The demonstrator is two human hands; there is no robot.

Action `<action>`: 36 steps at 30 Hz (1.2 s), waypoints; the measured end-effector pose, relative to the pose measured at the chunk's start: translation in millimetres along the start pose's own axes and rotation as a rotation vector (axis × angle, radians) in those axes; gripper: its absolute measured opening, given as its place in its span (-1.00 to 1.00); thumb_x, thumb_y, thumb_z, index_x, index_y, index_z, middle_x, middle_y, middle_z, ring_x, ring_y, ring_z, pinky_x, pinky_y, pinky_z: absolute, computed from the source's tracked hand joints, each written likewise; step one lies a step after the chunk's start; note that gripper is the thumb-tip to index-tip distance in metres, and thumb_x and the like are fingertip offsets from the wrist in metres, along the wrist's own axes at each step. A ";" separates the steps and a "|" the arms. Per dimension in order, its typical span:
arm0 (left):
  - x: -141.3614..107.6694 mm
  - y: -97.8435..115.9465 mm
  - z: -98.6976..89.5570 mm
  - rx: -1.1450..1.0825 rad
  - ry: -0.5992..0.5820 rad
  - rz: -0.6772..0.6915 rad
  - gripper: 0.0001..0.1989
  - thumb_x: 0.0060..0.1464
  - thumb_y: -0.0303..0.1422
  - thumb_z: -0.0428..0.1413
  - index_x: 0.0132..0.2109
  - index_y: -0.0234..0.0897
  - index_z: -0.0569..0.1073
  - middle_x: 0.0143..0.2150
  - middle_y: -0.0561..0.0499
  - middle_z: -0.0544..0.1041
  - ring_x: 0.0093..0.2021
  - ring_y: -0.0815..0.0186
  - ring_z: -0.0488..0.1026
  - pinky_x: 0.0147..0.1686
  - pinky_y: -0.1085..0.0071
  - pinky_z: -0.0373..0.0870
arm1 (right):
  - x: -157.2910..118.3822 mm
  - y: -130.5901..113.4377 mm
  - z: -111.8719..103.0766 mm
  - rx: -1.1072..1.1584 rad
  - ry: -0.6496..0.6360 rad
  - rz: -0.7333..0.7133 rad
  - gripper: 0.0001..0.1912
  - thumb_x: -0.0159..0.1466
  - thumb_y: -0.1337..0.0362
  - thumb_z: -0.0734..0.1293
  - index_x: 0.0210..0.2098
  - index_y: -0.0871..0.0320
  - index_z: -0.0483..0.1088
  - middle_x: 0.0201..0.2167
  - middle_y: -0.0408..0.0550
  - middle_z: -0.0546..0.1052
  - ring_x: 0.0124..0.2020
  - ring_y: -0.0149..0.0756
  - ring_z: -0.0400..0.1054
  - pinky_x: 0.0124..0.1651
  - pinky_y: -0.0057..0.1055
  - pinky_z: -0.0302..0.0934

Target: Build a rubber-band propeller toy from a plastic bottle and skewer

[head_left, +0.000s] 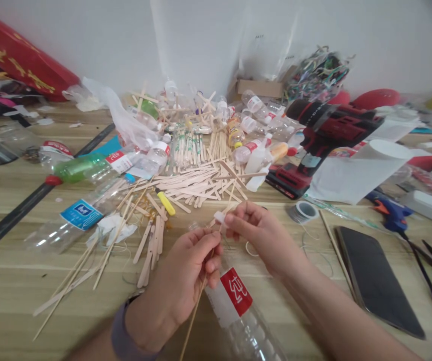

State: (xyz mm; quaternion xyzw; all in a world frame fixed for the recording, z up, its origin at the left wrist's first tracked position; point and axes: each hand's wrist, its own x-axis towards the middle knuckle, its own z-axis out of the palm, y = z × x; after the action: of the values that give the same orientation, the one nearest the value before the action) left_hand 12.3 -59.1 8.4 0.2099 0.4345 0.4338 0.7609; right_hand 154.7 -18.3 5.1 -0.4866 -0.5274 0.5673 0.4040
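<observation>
My left hand [185,273] is closed around a thin wooden skewer [192,323], which slants from the bottom edge up past my fingers. Close beside it, my right hand [263,233] pinches a small whitish piece [220,217] against the skewer; whether it is tape or plastic I cannot tell. Below both hands lies a clear plastic bottle [238,301] with a red and white label, its neck end partly hidden by my fingers. Flat wooden craft sticks [196,183] are heaped just beyond, near a yellow-handled tool [166,202].
At the right are a red and black cordless drill [315,145], a tape roll [303,212], a phone [377,276] and a blue glue gun [391,210]. Several bottles, including one with a blue label [81,214], and loose skewers [75,276] lie left. A cardboard box [259,88] stands behind.
</observation>
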 end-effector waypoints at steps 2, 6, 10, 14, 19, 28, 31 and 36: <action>-1.5 -0.7 0.4 -0.001 -0.009 -0.013 -0.74 -0.14 -0.26 0.28 -0.50 -0.32 0.39 -0.60 0.18 0.36 -0.69 0.59 0.18 -0.74 0.63 0.06 | 4.3 4.2 -5.6 -0.266 0.192 -0.122 -0.63 0.20 0.00 0.36 -0.51 0.07 0.19 -0.64 -0.22 0.42 -0.59 -0.39 0.26 -0.47 -0.43 0.10; -3.1 1.1 2.1 -0.014 0.029 -0.049 -0.74 -0.14 -0.27 0.28 -0.53 -0.34 0.40 -0.61 0.13 0.41 -0.67 0.54 0.32 -0.70 0.63 0.15 | 9.1 7.3 -26.0 -0.738 0.439 -0.282 -0.61 0.29 -0.02 0.26 -0.55 0.07 0.24 -0.68 -0.19 0.38 -0.63 -0.36 0.20 -0.49 -0.40 0.01; -0.9 3.3 2.3 -0.028 0.096 -0.103 -0.77 -0.08 -0.31 0.23 -0.54 -0.32 0.39 -0.64 0.13 0.40 -0.70 0.53 0.33 -0.72 0.64 0.13 | 23.1 0.4 -56.6 -1.040 0.513 -0.196 -0.60 0.33 0.00 0.22 -0.52 0.09 0.35 -0.59 -0.07 0.50 -0.53 -0.23 0.34 -0.46 -0.37 0.03; -0.2 5.0 3.0 -0.012 0.114 -0.106 -0.72 -0.04 -0.31 0.20 -0.58 -0.31 0.33 -0.69 0.17 0.33 -0.74 0.54 0.29 -0.77 0.64 0.03 | 54.6 1.8 -82.7 -1.154 0.453 -0.086 -0.76 0.29 0.21 0.28 -0.12 0.19 0.47 -0.32 0.09 0.63 -0.30 -0.08 0.49 -0.34 -0.33 0.16; -1.9 3.7 2.5 0.019 0.145 -0.073 -0.72 -0.05 -0.28 0.20 -0.57 -0.29 0.31 -0.72 0.22 0.25 -0.77 0.52 0.27 -0.80 0.64 0.00 | 88.3 19.0 -87.5 -1.169 0.404 -0.059 -0.50 0.30 0.14 0.27 0.20 0.17 0.34 -0.23 0.16 0.64 -0.15 0.02 0.50 -0.18 -0.27 0.24; 2.2 -6.8 -4.2 0.116 0.148 0.053 -0.66 -0.05 -0.24 0.15 -0.61 -0.26 0.21 -0.78 0.24 0.17 -0.83 0.63 0.02 -0.80 0.64 -0.17 | 94.1 31.4 -76.6 -1.137 0.498 -0.120 -0.57 0.27 0.06 0.29 0.03 0.17 0.42 -0.38 0.09 0.53 -0.32 -0.03 0.43 -0.23 -0.24 0.26; 3.6 -7.2 -4.3 0.115 0.143 0.042 -0.74 -0.11 -0.26 0.16 -0.55 -0.25 0.24 -0.77 0.28 0.17 -0.84 0.65 -0.04 -0.81 0.65 -0.23 | 77.9 23.3 -73.4 -1.109 0.554 -0.193 -0.59 0.26 0.13 0.29 0.05 0.17 0.40 -0.27 0.13 0.48 -0.26 -0.06 0.39 -0.15 -0.19 0.26; 4.1 -8.9 -3.2 0.119 0.160 0.038 -0.78 -0.16 -0.27 0.17 -0.51 -0.25 0.28 -0.77 0.29 0.20 -0.83 0.65 -0.04 -0.81 0.66 -0.22 | 21.7 -0.7 -71.0 -0.982 0.623 -0.490 -0.61 0.26 0.24 0.25 0.08 0.07 0.37 -0.13 0.10 0.47 -0.13 -0.03 0.35 -0.09 -0.12 0.26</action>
State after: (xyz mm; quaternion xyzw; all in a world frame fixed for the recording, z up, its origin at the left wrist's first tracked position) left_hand 14.8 -60.6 -1.5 0.2275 0.5147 0.4372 0.7015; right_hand 219.7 17.4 5.2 -0.6228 -0.6801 -0.0186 0.3864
